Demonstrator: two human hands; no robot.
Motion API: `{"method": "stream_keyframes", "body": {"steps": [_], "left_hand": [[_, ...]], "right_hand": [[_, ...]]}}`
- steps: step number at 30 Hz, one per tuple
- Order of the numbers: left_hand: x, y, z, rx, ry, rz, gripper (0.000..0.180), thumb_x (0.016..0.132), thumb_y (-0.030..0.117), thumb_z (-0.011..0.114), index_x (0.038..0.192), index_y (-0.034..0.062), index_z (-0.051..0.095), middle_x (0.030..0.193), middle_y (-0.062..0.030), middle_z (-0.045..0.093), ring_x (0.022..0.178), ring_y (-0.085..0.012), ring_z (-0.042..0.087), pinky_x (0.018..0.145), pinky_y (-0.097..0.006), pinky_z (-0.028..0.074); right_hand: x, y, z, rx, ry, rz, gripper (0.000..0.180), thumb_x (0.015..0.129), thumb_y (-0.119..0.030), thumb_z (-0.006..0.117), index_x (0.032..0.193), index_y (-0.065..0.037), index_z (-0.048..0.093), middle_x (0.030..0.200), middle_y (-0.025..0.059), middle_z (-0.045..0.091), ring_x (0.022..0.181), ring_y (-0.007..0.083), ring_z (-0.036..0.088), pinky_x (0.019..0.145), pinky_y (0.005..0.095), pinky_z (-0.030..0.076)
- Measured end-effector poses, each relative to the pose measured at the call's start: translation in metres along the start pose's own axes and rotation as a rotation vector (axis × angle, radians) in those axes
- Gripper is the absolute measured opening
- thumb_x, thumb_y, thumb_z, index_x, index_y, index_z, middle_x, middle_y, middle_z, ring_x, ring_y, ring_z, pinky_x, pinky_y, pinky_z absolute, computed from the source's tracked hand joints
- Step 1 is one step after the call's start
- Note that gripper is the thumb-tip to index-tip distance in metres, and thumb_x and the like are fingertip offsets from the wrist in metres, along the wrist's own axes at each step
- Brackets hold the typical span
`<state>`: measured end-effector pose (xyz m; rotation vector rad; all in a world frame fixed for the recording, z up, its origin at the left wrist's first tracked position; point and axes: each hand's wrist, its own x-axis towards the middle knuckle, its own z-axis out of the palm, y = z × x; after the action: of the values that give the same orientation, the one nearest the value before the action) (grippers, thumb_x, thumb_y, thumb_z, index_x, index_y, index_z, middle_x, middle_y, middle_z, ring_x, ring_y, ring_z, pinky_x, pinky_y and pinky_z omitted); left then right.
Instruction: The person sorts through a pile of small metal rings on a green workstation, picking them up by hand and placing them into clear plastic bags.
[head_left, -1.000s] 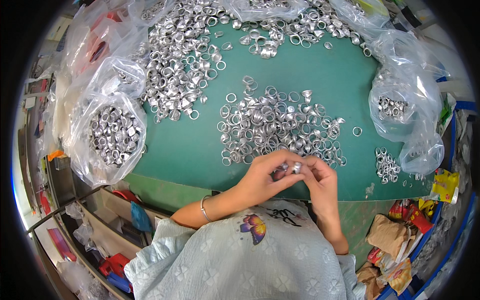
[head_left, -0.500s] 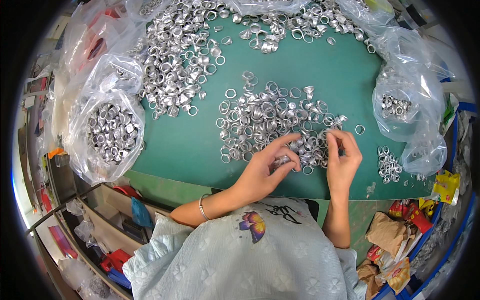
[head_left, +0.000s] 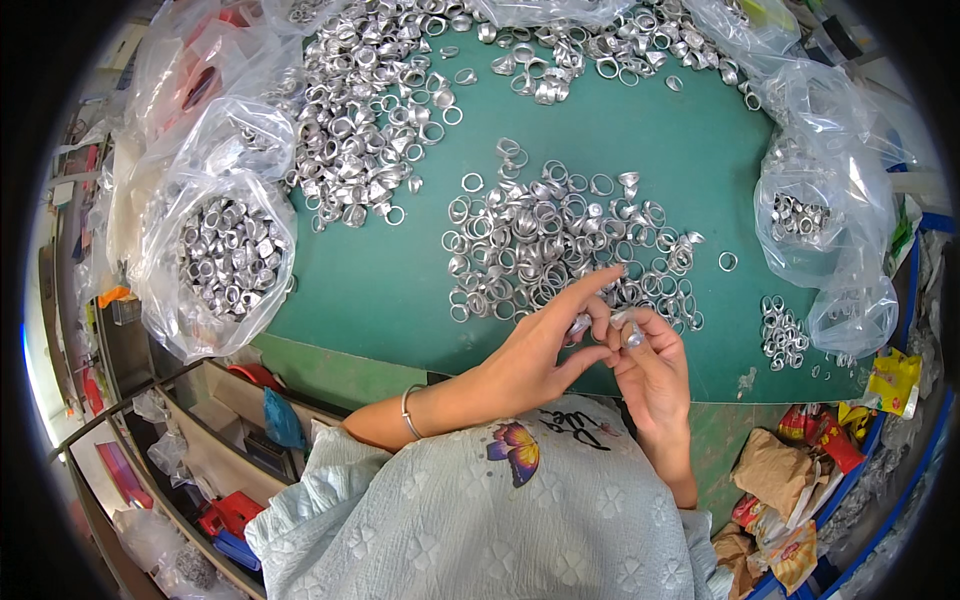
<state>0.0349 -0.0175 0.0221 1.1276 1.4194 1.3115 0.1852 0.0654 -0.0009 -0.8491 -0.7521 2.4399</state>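
My left hand (head_left: 540, 350) is over the near edge of a loose pile of silver metal rings (head_left: 545, 235). Its index finger points out over the pile, while the other fingers curl around a silver ring (head_left: 579, 326); whether more rings are hidden in the palm I cannot tell. Close beside it, fingertips nearly touching, my right hand (head_left: 655, 375) pinches another silver ring (head_left: 633, 337) between thumb and fingers. Both hands are above the front part of the green tabletop (head_left: 400, 290).
A bigger heap of rings (head_left: 350, 130) spreads across the far left. Open clear plastic bags of rings stand at the left (head_left: 235, 265) and right (head_left: 805, 215). A small ring cluster (head_left: 783, 332) and a single ring (head_left: 727, 262) lie to the right. Crumpled packages (head_left: 780, 470) fill the lower right.
My right hand has come left and nearer to me, from the pile's right edge to beside my left hand, and a ring now shows in its fingers. The view has shifted slightly.
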Motion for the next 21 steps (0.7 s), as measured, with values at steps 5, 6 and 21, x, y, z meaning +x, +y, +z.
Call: {"method": "stream_keyframes", "body": {"steps": [5, 6, 21], "left_hand": [[0.0, 0.0, 0.001, 0.025, 0.029, 0.043, 0.069, 0.073, -0.005, 0.07, 0.134, 0.0062, 0.04, 0.08, -0.002, 0.049, 0.07, -0.0105, 0.045, 0.06, -0.023, 0.039], [0.0, 0.0, 0.001, 0.046, 0.035, 0.073, 0.067, 0.072, -0.004, 0.071, 0.132, 0.0063, 0.043, 0.079, -0.0021, 0.049, 0.069, -0.011, 0.045, 0.059, -0.024, 0.039], [0.0, -0.001, 0.002, 0.042, 0.088, 0.142, 0.041, 0.069, -0.003, 0.073, 0.108, 0.0062, 0.065, 0.078, -0.0019, 0.05, 0.066, -0.0118, 0.045, 0.056, -0.025, 0.038]], "right_hand": [[-0.001, 0.002, 0.007, -0.079, 0.007, -0.029, 0.013, 0.089, -0.006, 0.057, 0.099, 0.002, 0.058, 0.092, 0.0068, 0.062, 0.083, 0.0117, 0.056, 0.073, 0.0247, 0.044], [-0.002, 0.002, 0.007, -0.085, 0.004, -0.03, 0.012, 0.089, -0.006, 0.057, 0.099, 0.001, 0.058, 0.092, 0.0066, 0.062, 0.083, 0.0114, 0.056, 0.074, 0.025, 0.044], [-0.003, 0.006, 0.007, -0.124, -0.028, -0.028, 0.011, 0.09, -0.003, 0.054, 0.1, 0.002, 0.058, 0.094, 0.0065, 0.062, 0.087, 0.0103, 0.058, 0.079, 0.0251, 0.045]]}}
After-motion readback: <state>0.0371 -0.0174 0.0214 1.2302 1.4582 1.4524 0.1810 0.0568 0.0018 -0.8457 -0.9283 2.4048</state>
